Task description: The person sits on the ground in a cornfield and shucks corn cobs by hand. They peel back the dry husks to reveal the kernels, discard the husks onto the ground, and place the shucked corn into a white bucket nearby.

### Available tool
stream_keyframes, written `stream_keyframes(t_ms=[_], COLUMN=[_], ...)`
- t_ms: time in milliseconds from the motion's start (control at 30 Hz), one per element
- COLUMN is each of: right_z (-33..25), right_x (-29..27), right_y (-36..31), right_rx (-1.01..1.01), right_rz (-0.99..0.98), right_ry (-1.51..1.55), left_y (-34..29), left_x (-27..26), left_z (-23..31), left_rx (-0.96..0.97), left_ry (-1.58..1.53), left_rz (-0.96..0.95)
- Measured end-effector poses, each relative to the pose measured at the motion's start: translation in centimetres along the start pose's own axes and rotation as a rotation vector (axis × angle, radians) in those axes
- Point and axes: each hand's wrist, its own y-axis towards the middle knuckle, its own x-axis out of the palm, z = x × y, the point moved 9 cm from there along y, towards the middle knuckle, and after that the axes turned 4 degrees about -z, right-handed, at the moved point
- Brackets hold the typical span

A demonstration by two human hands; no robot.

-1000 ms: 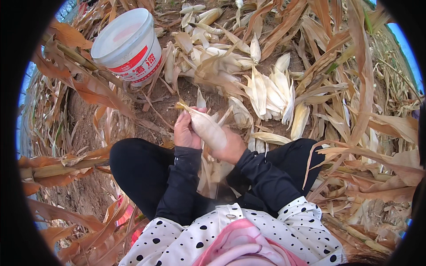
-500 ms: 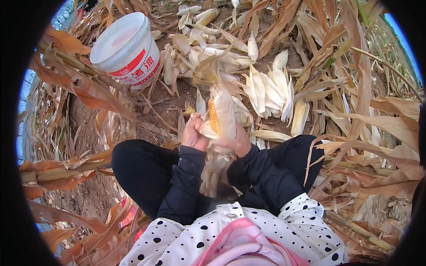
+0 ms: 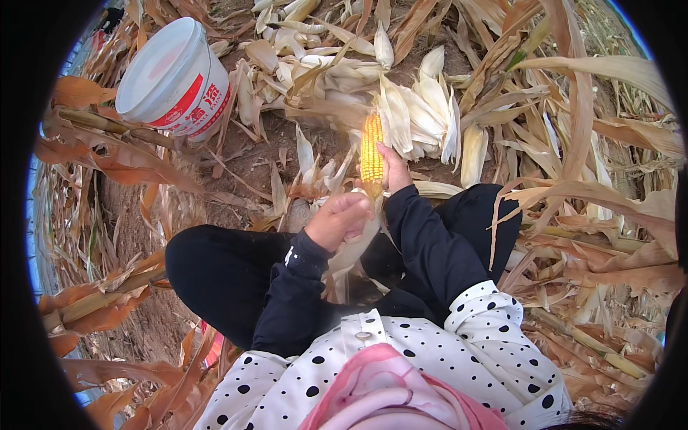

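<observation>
Upright above my lap stands an ear of corn (image 3: 371, 149), its yellow kernels bare. My right hand (image 3: 394, 170) is closed round the ear's right side, thumb against the kernels. Just below, my left hand (image 3: 342, 218) is closed on the pale husk (image 3: 356, 244) at the ear's base. This husk hangs down between my legs, slightly blurred. Beyond the ear's tip, a heap of pale husks (image 3: 423, 111) lies on the ground.
A white bucket (image 3: 159, 79) with a red band stands at the far left. More pale husked ears and leaves (image 3: 308, 68) lie at the far middle. Dry stalks and brown leaves (image 3: 107, 161) crowd both sides. My crossed legs (image 3: 222, 276) frame the near ground.
The husk that covered much of the ear is now pulled down off the kernels. My left hand has moved down and right to the base. The view has shifted slightly.
</observation>
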Motion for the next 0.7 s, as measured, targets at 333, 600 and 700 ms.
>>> stream_keyframes(t_ms=[333, 600, 700], right_z=[0.9, 4.3, 4.3], right_x=[4.8, 8.4, 8.3], right_y=[-2.6, -7.0, -7.3], right_rx=[0.186, 0.443, 0.451], right_rz=[-0.392, -0.699, -0.744], right_ry=[-0.117, -0.303, -0.366], left_y=[-2.3, -2.1, -1.9], left_x=[-10.1, -9.1, -9.3], left_z=[5.4, 6.8, 6.5], left_rx=[0.336, 0.539, 0.542], left_ry=[-0.036, -0.341, -0.444], left_rz=[0.627, 0.313, 0.209])
